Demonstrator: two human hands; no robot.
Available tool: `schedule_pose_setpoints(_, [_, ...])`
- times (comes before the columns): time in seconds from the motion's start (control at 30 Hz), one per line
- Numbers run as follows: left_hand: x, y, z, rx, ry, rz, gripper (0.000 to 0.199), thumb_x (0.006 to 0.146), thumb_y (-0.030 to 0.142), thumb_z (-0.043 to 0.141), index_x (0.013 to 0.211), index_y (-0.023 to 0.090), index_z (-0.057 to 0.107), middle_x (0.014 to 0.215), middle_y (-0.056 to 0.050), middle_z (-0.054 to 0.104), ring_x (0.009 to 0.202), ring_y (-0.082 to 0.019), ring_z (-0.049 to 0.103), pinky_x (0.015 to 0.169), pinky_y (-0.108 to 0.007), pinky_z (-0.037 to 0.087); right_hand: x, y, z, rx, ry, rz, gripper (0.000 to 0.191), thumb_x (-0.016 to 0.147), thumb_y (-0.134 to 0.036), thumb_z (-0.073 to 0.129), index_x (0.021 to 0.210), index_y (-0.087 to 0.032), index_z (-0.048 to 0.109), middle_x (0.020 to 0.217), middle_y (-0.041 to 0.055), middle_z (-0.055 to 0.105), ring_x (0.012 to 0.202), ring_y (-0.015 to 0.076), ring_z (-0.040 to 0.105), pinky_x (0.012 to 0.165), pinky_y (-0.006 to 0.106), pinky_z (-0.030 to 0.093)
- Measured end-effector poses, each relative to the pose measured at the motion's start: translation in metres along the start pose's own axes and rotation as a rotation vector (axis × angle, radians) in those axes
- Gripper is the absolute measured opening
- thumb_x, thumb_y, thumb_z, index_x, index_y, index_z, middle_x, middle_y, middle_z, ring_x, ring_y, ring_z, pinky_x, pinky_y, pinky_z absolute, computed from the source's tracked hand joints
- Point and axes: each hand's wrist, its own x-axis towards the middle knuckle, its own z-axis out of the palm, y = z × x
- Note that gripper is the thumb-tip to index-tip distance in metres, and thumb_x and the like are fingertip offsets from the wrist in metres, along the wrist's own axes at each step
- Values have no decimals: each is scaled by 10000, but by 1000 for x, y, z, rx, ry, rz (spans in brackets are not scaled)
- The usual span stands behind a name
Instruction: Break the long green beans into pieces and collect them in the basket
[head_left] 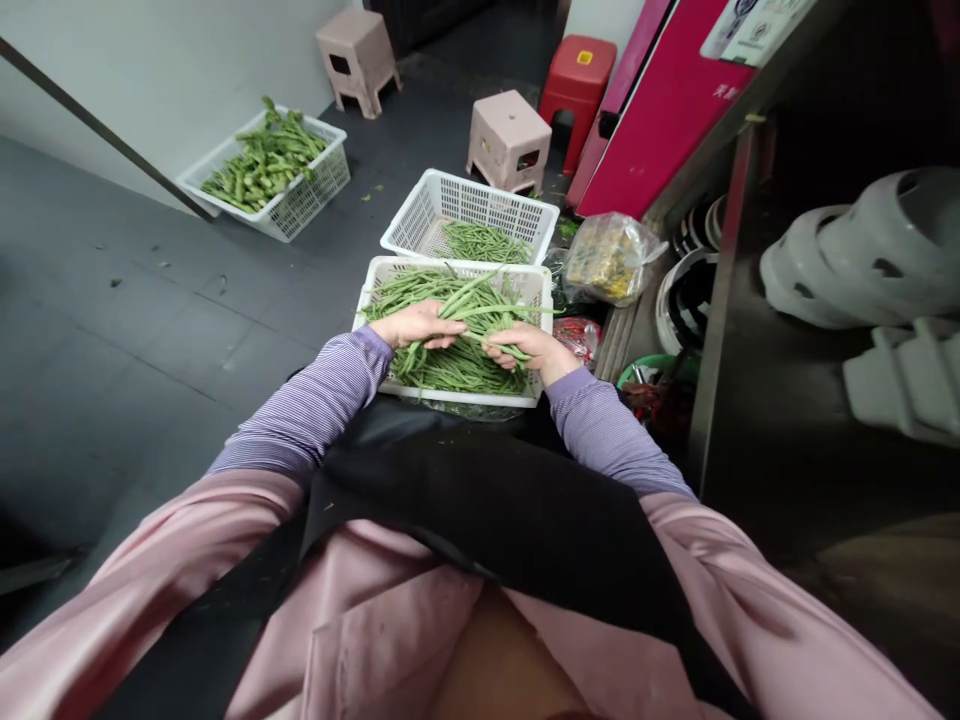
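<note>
Head view, and we're looking straight down on the near basket (457,394), green beans (457,374) heaped inside it, both hands out over the pile! Handling them well, I'd judge, calls for a light pinch, the pods kept lined up, and everything held above the basket so that a dropped piece lands inside; squeeze hard and a slim pod could bruise.

And the hands: the left hand (421,325) is curled around a loose bunch, long pods poking out to the right. The right hand (538,351), just beside it, has its fingers closed on a few pods, exactly how many I can't tell. On the far side, a second basket (491,203) carries a smaller heap!
</note>
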Motion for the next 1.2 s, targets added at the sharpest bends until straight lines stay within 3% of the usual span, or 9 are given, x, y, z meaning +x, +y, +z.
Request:
schedule_pose_setpoints(0.23, [-2,-23,-24,-217,337,-29,318,845,321,786,654,111,643,411,29,466,313,-45,380,338,-171,274,-1,-10,0,195,168,-51,259,962,-308,637,789,-189,484,539,-88,358,422,53,285,406,157,262])
schedule_pose_setpoints(0.4, [-2,-22,16,-297,530,42,349,828,264,786,608,141,545,460,42,490,337,-24,367,340,-164,260,18,-4,4,346,454,-264,335,890,-320,755,786,-206,457,555,-92,403,435,50,355,413,158,325])
schedule_pose_setpoints(0.57, [-11,-5,47,-206,402,106,381,813,258,784,572,161,504,447,27,492,354,-33,393,348,-170,266,25,-8,-10,421,842,-312,302,963,-199,608,738,-217,408,506,-91,401,392,53,353,383,152,327])
schedule_pose_setpoints(0.63, [-12,1,42,-229,314,70,392,806,254,786,565,166,489,421,41,449,341,-29,358,342,-170,246,19,-8,-11,378,736,-241,300,943,-240,670,753,-212,439,511,-85,431,394,59,386,392,163,371])
schedule_pose_setpoints(0.77, [-3,3,22,-263,162,-77,445,821,264,779,525,172,460,401,55,377,307,-31,319,326,-180,217,7,-3,4,226,229,5,325,907,-412,753,831,-185,532,576,-47,525,449,88,484,456,214,475])
schedule_pose_setpoints(0.83, [2,1,17,-247,141,-137,455,827,262,781,516,168,464,404,52,375,300,-35,323,322,-182,220,3,-1,13,162,82,69,317,911,-412,740,839,-172,545,589,-44,529,451,86,474,441,209,449])
schedule_pose_setpoints(0.97, [8,-4,17,-259,158,-166,338,843,270,776,608,125,581,441,29,452,306,-44,353,322,-183,249,1,-1,16,90,49,23,239,894,-289,709,789,-164,534,586,-45,506,438,75,428,411,193,386])
schedule_pose_setpoints(1.1, [8,-9,16,-366,337,-128,374,890,278,713,587,124,559,442,30,468,283,-29,323,313,-178,237,3,-1,12,78,152,-93,269,891,-261,690,732,-184,488,554,-54,454,442,76,409,422,190,391])
schedule_pose_setpoints(1.2, [8,-12,16,-386,401,-124,382,926,350,688,633,125,591,428,44,451,276,-31,309,310,-178,234,3,-1,11,41,123,-101,311,862,-292,739,726,-194,477,529,-62,426,441,77,387,421,190,387])
